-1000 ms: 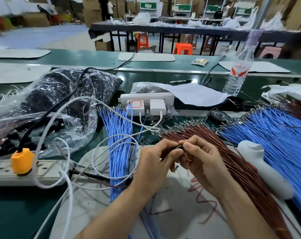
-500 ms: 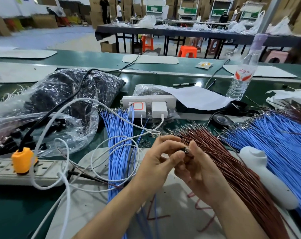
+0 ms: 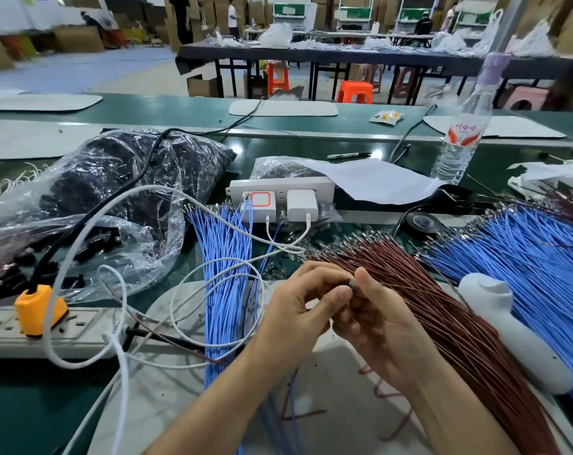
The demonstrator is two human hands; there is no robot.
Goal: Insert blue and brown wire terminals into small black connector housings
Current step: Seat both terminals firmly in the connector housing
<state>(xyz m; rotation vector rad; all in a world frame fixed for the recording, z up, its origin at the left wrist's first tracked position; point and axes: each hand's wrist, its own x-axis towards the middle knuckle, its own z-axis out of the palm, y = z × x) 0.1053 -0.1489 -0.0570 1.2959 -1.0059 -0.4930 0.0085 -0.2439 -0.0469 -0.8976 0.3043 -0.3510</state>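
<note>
My left hand (image 3: 298,310) and my right hand (image 3: 377,323) meet at the centre of the bench, fingertips pinching a small black connector housing (image 3: 351,285) between them; most of it is hidden by the fingers. A fan of brown wires (image 3: 449,310) with metal terminals lies just right of my hands. One bundle of blue wires (image 3: 227,274) lies to the left, a larger blue fan (image 3: 524,257) to the right. A clear bag of black housings (image 3: 108,192) sits at the left.
A white power strip with chargers (image 3: 280,192) stands behind my hands, white cables (image 3: 121,323) looping forward. A grey strip with an orange plug (image 3: 39,310) is at left. A white handheld device (image 3: 508,323), black tape roll (image 3: 421,223), water bottle (image 3: 459,139) and paper sheet (image 3: 373,178) lie right.
My hands have stayed together over the same spot, turning the housing slightly between the fingertips; the right thumb now stands up beside it. The view has drifted a little.
</note>
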